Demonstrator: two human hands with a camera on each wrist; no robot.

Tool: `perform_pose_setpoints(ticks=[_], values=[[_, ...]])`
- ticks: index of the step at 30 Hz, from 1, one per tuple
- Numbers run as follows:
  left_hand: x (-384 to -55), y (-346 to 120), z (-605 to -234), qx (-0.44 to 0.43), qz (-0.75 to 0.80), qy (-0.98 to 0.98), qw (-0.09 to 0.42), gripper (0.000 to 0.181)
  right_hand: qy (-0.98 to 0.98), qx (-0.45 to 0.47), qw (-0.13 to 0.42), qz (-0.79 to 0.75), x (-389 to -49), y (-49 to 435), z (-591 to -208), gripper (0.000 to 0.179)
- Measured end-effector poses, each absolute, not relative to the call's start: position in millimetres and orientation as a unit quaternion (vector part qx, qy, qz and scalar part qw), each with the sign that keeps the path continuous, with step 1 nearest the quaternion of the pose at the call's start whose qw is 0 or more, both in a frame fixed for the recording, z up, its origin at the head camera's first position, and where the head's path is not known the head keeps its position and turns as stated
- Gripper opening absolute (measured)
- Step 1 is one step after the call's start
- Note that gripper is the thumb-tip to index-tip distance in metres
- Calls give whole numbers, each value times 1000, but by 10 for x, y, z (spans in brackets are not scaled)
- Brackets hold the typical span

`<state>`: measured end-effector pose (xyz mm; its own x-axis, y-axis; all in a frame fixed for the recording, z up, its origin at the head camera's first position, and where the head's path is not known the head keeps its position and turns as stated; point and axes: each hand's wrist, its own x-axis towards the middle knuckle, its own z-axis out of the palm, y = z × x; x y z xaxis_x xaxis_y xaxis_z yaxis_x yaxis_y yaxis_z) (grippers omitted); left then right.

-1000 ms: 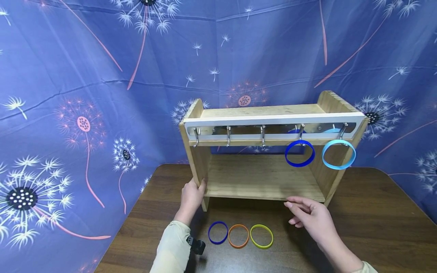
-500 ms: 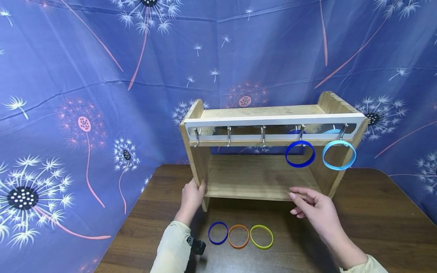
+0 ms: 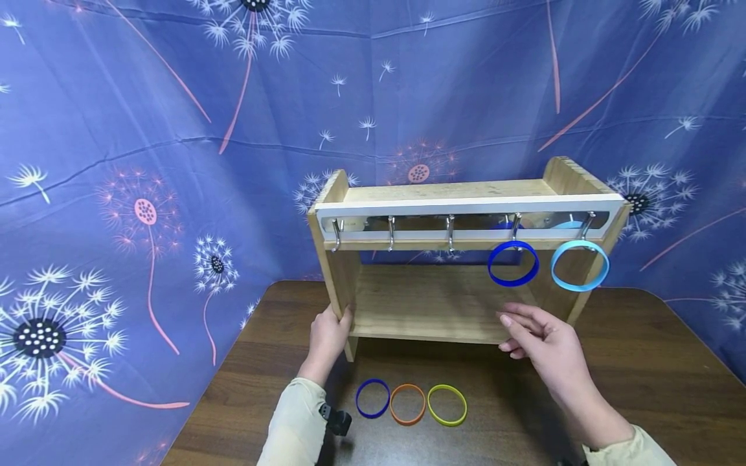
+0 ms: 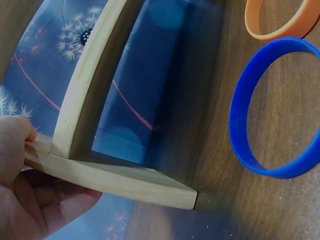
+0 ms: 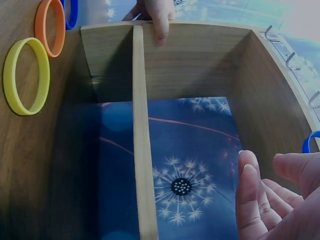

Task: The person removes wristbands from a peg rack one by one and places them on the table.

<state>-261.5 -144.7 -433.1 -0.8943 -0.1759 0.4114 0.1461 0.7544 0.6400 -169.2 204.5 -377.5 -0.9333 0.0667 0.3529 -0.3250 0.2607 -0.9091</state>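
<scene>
My left hand (image 3: 328, 336) grips the left side panel of a small wooden shelf (image 3: 431, 301), thumb on the inner face and fingers outside, as the left wrist view shows. In front of the shelf's lower right part, my right hand (image 3: 544, 346) hovers with fingers relaxed and holds nothing; thumb and fingertips are apart in the right wrist view. Above it, a dark blue wristband (image 3: 513, 264) and a light blue wristband (image 3: 579, 265) hang from the two rightmost hooks. On the table lie a blue wristband (image 3: 372, 399), an orange wristband (image 3: 408, 404) and a yellow wristband (image 3: 447, 405) in a row.
A white-framed hook rail (image 3: 466, 206) runs along the shelf's upper front, with three bare hooks on its left and middle. The brown wooden table (image 3: 250, 388) carries the shelf. A blue dandelion-print cloth (image 3: 175, 84) hangs behind.
My right hand has risen slightly and shifted right, from the shelf's lower front edge toward the hanging wristbands. The left hand keeps its grip, and the wristbands stay where they were.
</scene>
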Motion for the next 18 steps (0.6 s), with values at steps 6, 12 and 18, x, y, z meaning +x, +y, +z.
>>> perform_pose_setpoints(ticks=[6,12,18], values=[[-2616,-1451,-4334,12,-348,-909,230,25,-765,86,168,616,-1710,2040,-3720,34],[-2618,-1447,-4341,10,-348,-908,234,25,-750,93,172,632,-1717,2036,-3667,34],[-2617,-1445,-4339,9,-344,-909,234,25,-731,96,178,652,-1720,2041,-3626,37]])
